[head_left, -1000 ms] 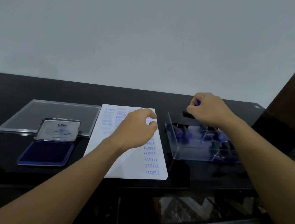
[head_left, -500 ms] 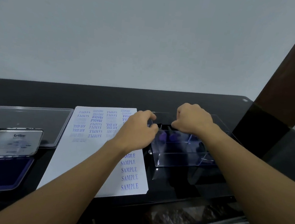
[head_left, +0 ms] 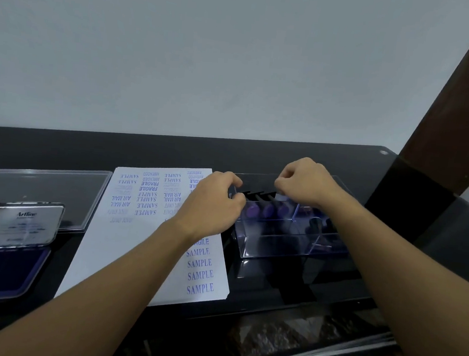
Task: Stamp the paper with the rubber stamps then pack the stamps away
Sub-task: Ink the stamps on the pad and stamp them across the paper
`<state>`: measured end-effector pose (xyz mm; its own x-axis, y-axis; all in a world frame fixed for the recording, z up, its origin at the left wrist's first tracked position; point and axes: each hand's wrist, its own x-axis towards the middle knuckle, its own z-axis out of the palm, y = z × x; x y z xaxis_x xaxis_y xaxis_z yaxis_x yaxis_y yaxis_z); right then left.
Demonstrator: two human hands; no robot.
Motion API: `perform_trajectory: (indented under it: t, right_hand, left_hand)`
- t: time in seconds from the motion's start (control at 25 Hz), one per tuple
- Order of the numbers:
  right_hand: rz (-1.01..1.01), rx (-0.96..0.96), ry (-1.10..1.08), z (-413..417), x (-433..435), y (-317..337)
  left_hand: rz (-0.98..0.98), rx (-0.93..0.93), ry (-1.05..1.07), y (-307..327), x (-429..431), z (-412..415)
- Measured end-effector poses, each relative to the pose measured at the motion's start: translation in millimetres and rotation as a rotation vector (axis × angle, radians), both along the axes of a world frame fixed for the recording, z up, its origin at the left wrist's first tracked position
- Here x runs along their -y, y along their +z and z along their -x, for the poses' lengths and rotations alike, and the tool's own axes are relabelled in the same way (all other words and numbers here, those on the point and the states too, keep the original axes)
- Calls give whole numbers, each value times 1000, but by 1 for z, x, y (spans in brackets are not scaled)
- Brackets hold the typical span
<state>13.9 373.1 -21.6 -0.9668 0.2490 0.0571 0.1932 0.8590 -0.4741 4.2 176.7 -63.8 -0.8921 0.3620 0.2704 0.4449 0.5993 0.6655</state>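
Several rubber stamps [head_left: 267,210] with purple handles and black bases lie in a row in the left compartment of a clear plastic box [head_left: 292,248]. My right hand [head_left: 307,185] is over the box, its curled fingertips pinching the black base of the rightmost stamp in that row. At the box's left end, my left hand [head_left: 213,204] has thumb and fingers curled round the wall's top edge. The white paper [head_left: 138,243], left of the box, carries rows of blue prints such as SAMPLE, FRAGILE and AIR MAIL. More dark stamps show dimly in the box's right compartment.
An open blue ink pad [head_left: 4,270] with its metal lid raised sits at the front left. Behind it, a clear flat box lid [head_left: 39,187] lies on the black glossy table [head_left: 285,159]. A brown pillar [head_left: 457,111] stands at the right, near the table's right edge.
My right hand has come down from above the box and brought a stamp into the left compartment. Meanwhile my left hand moved right from over the paper to the box's left end.
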Motion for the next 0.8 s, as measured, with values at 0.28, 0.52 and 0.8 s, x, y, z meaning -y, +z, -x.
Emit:
perform_trajectory:
  t: [0.28,0.52,0.8]
  right_hand:
    - [-67,6,35,-47,-46,27]
    - [-164,202,133,-64,-55,8]
    - [-161,303,172,-53,-52,-10]
  left_hand:
    - [32,-93,-94,15,-28,-28]
    - [137,-202,-101,-4,-51,-47]
    - [137,-242,-103,-18,-51,-45]
